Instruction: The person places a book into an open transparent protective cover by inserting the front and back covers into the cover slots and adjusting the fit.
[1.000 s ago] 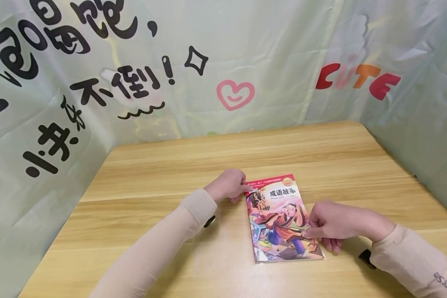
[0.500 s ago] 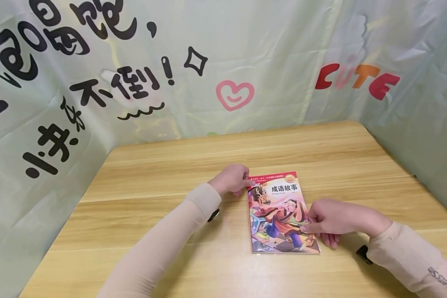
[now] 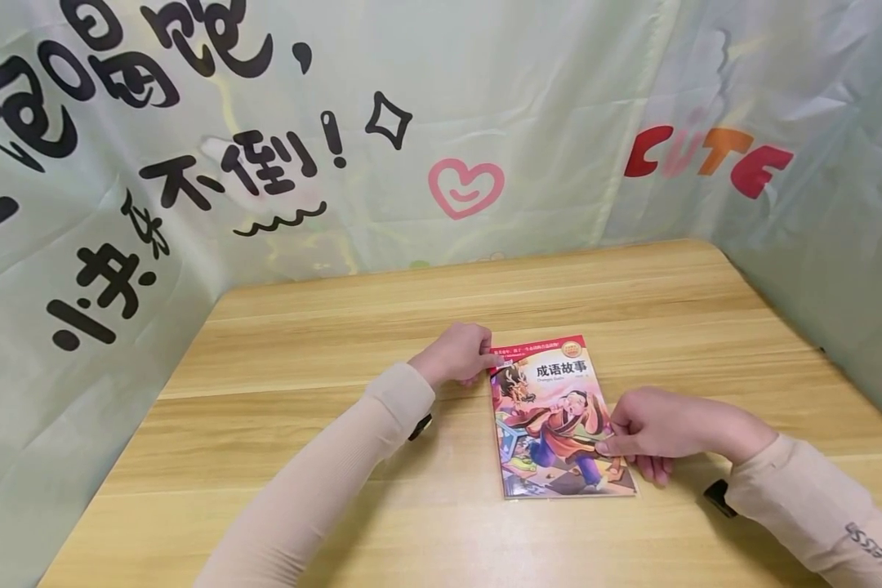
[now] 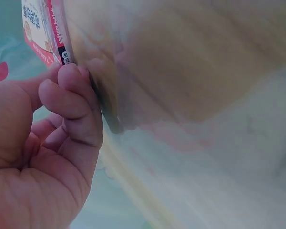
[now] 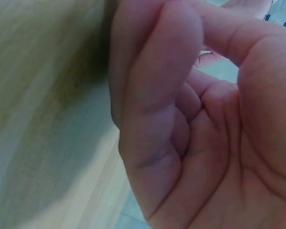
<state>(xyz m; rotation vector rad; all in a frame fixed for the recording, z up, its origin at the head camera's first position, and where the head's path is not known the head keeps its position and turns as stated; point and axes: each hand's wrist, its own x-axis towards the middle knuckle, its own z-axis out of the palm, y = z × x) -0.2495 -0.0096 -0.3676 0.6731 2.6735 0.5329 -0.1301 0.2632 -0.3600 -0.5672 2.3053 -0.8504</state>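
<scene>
A thin picture book (image 3: 559,420) with a red top band and a cartoon figure in a robe lies cover up, slightly turned, in the head view. My left hand (image 3: 456,355) pinches its upper left corner, thumb on the cover. The left wrist view shows the red spine (image 4: 57,28) at the curled fingers (image 4: 78,105). At the book's lower right edge, my right hand (image 3: 665,429) holds it with the thumb on the cover and the fingers bent at the side. In the right wrist view those bent fingers (image 5: 152,95) fill the middle and hide the book.
The book is on a wooden table (image 3: 323,343) with a rounded far right corner. A pale cloth backdrop (image 3: 544,98) with black lettering, a pink heart and coloured letters stands behind and along both sides. A small black device (image 3: 720,498) sits under the right cuff.
Over the last second both hands have shifted the book slightly away from me, and its near edge sits farther up the table. In the last half second it has barely moved.
</scene>
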